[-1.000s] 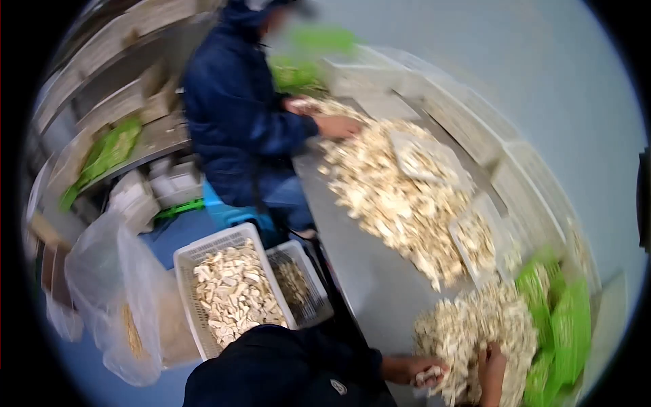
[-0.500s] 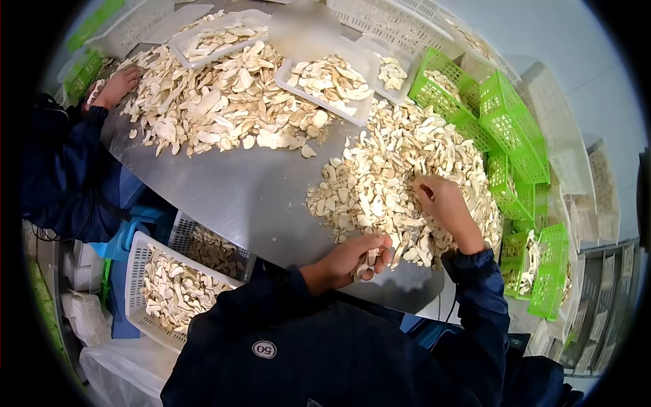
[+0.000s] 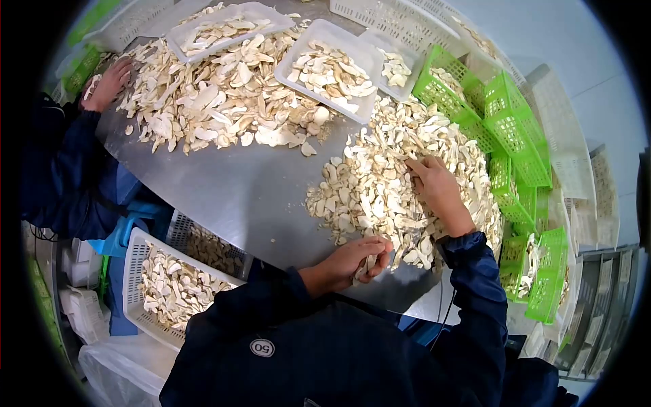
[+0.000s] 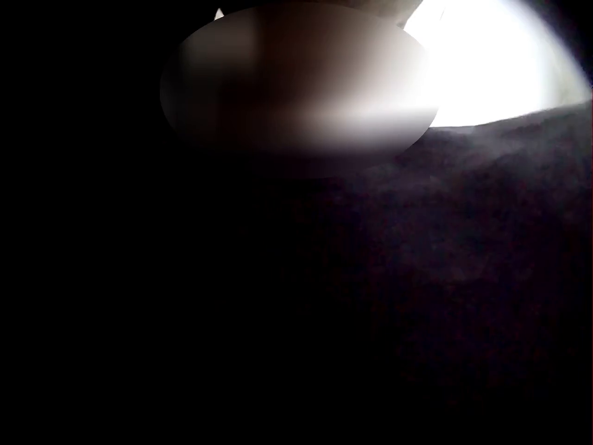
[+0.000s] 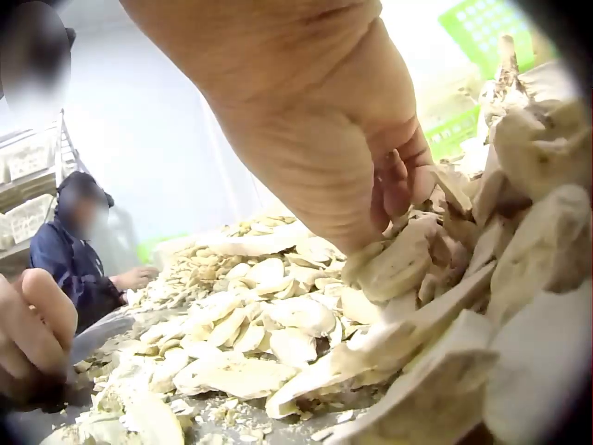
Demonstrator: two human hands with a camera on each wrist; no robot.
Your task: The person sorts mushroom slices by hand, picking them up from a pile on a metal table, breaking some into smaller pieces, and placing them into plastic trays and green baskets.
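A broad heap of pale dried mushroom slices [image 3: 380, 183] lies on the metal table in front of me. My left hand [image 3: 352, 261], palm turned up at the table's near edge, curls its fingers round a few mushroom slices [image 3: 364, 267]. My right hand [image 3: 441, 193] reaches down into the heap from the right. In the right wrist view its thumb touches a slice [image 5: 405, 260] while the bent fingers reach in on the far side of it. The left wrist view is mostly dark, and the left hand's work is hidden there.
Shallow white trays [image 3: 369, 112] with slices stand behind the heap. Green baskets [image 3: 512, 119] line the right side. Another person's hand [image 3: 108, 85] is at a larger heap [image 3: 217, 102] on the left. A white crate [image 3: 135, 271] of slices sits below the table's edge.
The head view has swung from the other person to my own heap. In the last half second my right hand has moved slightly up and left, its fingers reaching farther; the left hand stays put.
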